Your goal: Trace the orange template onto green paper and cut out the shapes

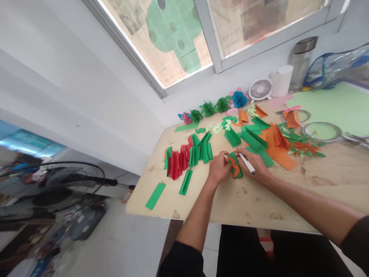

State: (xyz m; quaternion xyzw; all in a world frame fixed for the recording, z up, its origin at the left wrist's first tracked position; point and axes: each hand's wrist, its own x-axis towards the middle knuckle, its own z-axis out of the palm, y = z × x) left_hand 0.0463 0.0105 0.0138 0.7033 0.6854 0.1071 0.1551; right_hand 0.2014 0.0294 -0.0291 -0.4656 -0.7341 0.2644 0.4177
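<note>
A wavy orange paper cutout (235, 167) lies on a green folded paper strip (238, 174) near the middle of the table. My left hand (219, 168) is at its left edge, fingers closed and pressing the cutout and strip down. In my right hand (256, 164), a white pen (247, 163) is held at the strip's right side, its dark end pointing toward me. The upper end of the pen's other side is partly hidden by my fingers. Left of my hands stand folded red paper pieces (179, 159) and folded green paper pieces (200, 149).
Behind my right hand lie green and orange folded papers (276, 144) and scissors (325, 131). Along the wall are paper flowers (208, 109), a small white fan (260, 89) and a steel-capped bottle (301, 63). Loose green strips (155, 196) lie near the table's left edge.
</note>
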